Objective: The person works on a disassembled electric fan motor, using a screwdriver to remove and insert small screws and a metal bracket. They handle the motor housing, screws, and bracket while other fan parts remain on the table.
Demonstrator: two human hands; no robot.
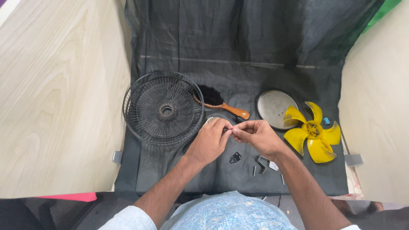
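My left hand (211, 140) and my right hand (255, 135) meet over the middle of a black cloth (238, 76), fingertips pinched together on a small dark part too tiny to make out. A round silvery piece (210, 120) peeks out just behind my left hand. A black wire fan guard (162, 108) lies to the left of my hands. To the right sits a yellow fan blade (313, 132), partly overlapping a round grey metal plate (272, 108).
A wooden-handled brush with black bristles (219, 102) lies behind my hands. Small metal brackets and screws (260, 164) are scattered on the cloth near my right wrist. Light wooden tabletop (59, 98) flanks the cloth on both sides.
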